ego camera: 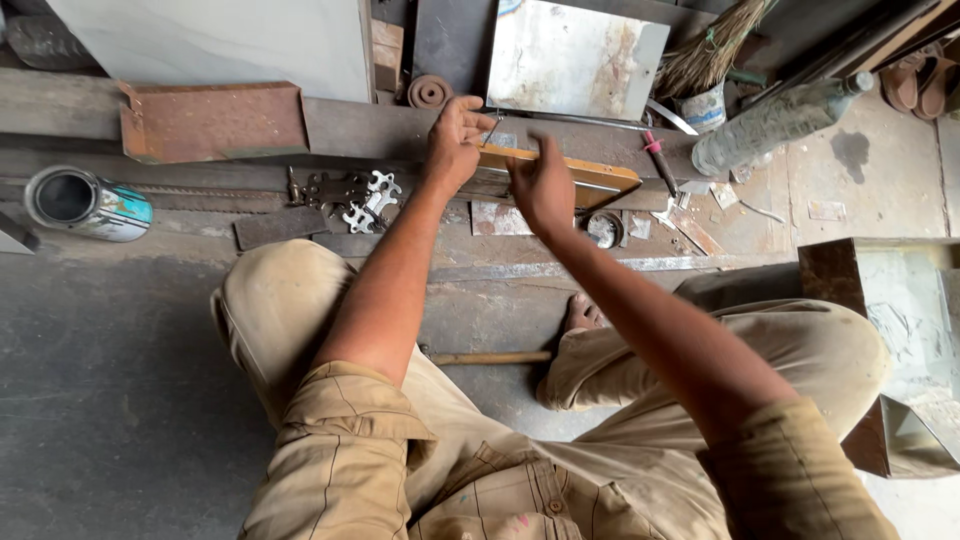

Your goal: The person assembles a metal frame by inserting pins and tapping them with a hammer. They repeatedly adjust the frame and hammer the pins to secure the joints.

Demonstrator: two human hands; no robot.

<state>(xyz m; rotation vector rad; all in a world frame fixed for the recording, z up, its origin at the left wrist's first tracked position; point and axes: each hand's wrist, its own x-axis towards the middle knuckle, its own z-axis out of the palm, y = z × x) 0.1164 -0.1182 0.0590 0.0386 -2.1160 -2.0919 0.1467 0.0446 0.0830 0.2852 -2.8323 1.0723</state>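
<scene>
Person seated on the floor, both arms reaching forward to a flat yellow-edged bar (pixel 600 172) lying on a long dark steel beam (pixel 360 128).

Bar's long axis runs left-right along the beam, tilted slightly so its right end sits nearer the person. It lies directly ahead of both hands, crosswise to the forearms.

Left hand (pixel 455 140) is at the bar's left end, fingers curled loosely, thumb and forefinger pinching a thin metal piece (pixel 493 127) there. Right hand (pixel 543 185) rests over the bar just right of that, fingers bent down onto its top edge; whether it truly grips cannot be told, since the back of the hand hides the palm.

Both hands crowd the bar's left half; its right end is free. Right hand is the one nearer the bar's middle.
</scene>
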